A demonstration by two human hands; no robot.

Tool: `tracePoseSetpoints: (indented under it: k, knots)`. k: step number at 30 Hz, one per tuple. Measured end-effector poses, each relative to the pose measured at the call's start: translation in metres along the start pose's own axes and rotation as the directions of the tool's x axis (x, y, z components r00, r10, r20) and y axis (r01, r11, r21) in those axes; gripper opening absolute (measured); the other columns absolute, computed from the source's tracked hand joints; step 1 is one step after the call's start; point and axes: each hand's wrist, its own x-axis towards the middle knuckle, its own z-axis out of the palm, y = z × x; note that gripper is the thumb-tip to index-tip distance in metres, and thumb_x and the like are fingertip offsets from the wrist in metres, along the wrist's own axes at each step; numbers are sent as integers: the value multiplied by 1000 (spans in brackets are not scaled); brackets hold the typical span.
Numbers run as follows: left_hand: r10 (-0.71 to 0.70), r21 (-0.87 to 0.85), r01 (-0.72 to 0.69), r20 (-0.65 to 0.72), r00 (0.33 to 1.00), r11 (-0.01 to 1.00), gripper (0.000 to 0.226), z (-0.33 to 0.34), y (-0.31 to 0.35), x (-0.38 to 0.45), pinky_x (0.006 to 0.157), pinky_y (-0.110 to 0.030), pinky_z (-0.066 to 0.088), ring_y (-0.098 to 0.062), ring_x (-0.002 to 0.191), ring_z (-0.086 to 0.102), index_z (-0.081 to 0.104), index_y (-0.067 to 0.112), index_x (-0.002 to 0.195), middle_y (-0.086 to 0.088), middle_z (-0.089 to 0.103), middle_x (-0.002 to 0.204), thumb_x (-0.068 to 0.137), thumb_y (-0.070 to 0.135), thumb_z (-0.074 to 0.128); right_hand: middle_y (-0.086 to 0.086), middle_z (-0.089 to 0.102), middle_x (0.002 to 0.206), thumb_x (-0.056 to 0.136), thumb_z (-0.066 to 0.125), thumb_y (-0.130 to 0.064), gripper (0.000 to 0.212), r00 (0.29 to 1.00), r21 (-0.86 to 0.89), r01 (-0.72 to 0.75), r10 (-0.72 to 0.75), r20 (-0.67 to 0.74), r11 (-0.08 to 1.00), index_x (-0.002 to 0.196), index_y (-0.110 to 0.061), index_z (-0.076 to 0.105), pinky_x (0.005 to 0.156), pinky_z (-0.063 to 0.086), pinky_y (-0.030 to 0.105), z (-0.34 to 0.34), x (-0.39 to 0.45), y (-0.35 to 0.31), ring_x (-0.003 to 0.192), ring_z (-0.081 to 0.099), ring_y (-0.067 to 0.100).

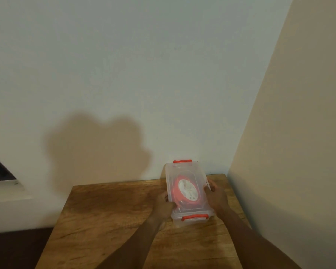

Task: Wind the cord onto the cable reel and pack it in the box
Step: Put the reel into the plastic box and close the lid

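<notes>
Cable reel: round red plastic cable reel with a white oval label [187,189] lies inside the clear plastic box, lower right of centre in the frame; the cord itself is too blurred to make out.
Left hand [163,205]: fingers curled against the box's left long side, gripping it.
Right hand [216,197]: fingers wrapped on the right side, holding it.
Box: clear rectangular plastic box with lid on [188,194], red latches at the far end [182,161] and near end [194,217].
Table: brown wooden table [109,214], box near its right back corner.
Risk: whether the latches are clipped cannot be told; if loose, lifting by the sides could pop the lid.
Risk: slick walls could slip from the grip.
</notes>
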Motion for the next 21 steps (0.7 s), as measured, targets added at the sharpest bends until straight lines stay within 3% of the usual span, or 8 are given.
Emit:
tracePoseSetpoints:
  k: [3,6,10,13,16,21]
  knots:
    - [-3,-5,3,-7,1000,1000,39,0,0,0,91,-48,62,-22,108,73,69,22,125,-1,76,118,91,6,76,1,73,112,100,57,-36,30,1000,-6,3,-3,-3,1000,124,-20,64,76,62,34,1,1,1,92,71,18]
    - [-3,2,3,-15,1000,1000,37,2,0,-2,90,-46,63,-21,107,73,68,24,124,0,76,119,92,8,76,1,73,113,100,56,-37,29,1000,-14,13,-13,4,1000,124,-21,63,72,59,30,-1,0,-1,91,71,17]
    - [-26,-3,26,-35,999,1000,41,-2,-5,-14,83,-43,64,-21,110,70,61,26,133,2,70,126,94,26,75,0,69,118,101,54,-35,32,999,-7,-12,13,47,1000,128,-20,60,77,60,34,-6,-5,1,95,70,19]
    - [-37,56,41,-59,998,998,42,-8,-6,-27,69,-31,56,-16,112,64,57,35,133,8,63,130,94,36,73,0,70,116,99,57,-34,30,998,27,-32,31,60,999,125,-20,60,63,55,21,-9,-17,3,86,69,11]
    - [54,194,-38,-77,996,980,30,-16,-3,-41,64,-19,51,-1,99,60,56,43,118,16,61,123,94,37,73,-5,68,111,97,59,-38,30,995,32,16,-19,95,999,124,-23,58,62,53,18,-14,-32,-3,85,68,7]
    - [176,391,-123,-105,979,912,50,-33,0,-56,75,-14,45,-11,117,54,51,20,145,-1,57,144,98,26,69,-8,69,109,93,64,-40,24,972,-34,170,-162,171,985,113,-30,59,75,54,21,-27,-55,-17,89,69,7]
